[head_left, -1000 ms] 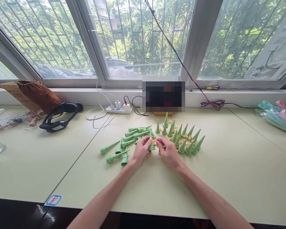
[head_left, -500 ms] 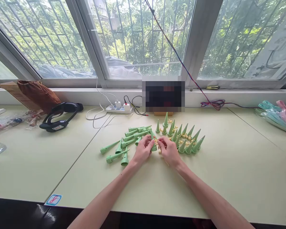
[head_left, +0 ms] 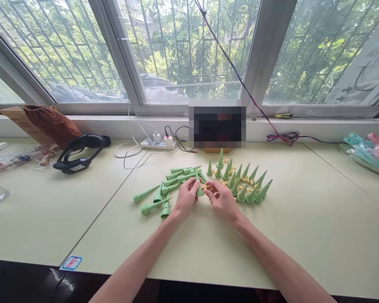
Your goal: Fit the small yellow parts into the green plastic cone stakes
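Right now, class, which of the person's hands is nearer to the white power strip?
Left. The left hand, holding a green cone, is in front of the power strip and somewhat to its right; the right hand is also in front, but farther right.

The green cones (head_left: pixel 250 197) look like smooth, hard plastic, a bit dull. The little yellow pieces (head_left: pixel 246 181) look like plastic too. The tabletop (head_left: pixel 196 248) is smooth with a soft shine. The brown bag (head_left: pixel 52 124) is soft, wrinkly cloth. The window frames (head_left: pixel 116 50) look like dull metal around shiny, see-through glass (head_left: pixel 192 48).
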Available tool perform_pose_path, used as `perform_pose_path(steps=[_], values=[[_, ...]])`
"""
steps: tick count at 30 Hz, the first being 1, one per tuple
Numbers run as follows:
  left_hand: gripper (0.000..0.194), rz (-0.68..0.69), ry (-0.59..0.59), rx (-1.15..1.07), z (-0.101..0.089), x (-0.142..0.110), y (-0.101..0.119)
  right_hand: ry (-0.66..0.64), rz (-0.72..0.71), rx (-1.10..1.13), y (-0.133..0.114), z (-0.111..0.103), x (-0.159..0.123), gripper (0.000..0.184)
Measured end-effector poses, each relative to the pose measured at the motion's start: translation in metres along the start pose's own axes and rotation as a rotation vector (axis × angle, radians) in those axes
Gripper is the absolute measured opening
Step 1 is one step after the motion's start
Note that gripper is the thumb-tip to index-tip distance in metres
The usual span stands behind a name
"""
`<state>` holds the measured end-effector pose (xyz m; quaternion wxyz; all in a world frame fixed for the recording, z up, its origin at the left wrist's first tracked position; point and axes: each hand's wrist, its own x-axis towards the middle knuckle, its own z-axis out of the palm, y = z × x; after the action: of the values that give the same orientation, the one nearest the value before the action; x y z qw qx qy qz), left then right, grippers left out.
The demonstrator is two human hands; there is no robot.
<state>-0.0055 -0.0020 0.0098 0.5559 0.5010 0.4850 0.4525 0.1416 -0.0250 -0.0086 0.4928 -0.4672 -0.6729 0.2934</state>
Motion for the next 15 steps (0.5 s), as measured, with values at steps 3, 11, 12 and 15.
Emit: perform_pose_path(steps=[3, 11, 12, 15], values=[[0.044, -0.009, -0.01, -0.004, -0.0014, 0.0007, -0.0001, -0.014, -0.011, 0.0, 0.003, 0.0006, -0.0002, 0.022], [0.036, 0.049, -0.064, 0.065, 0.0016, -0.0061, 0.0073, -0.005, 0.018, -0.056, 0.0052, -0.0015, -0.0003, 0.027], [0.035, 0.068, -0.072, 0.077, 0.0021, -0.0063, 0.0069, 0.002, 0.019, -0.064, 0.0051, -0.0019, -0.0003, 0.029], [0.033, 0.128, -0.09, 0.111, 0.003, -0.0059, 0.0043, 0.024, 0.016, -0.087, 0.0045, -0.0027, -0.0004, 0.034]])
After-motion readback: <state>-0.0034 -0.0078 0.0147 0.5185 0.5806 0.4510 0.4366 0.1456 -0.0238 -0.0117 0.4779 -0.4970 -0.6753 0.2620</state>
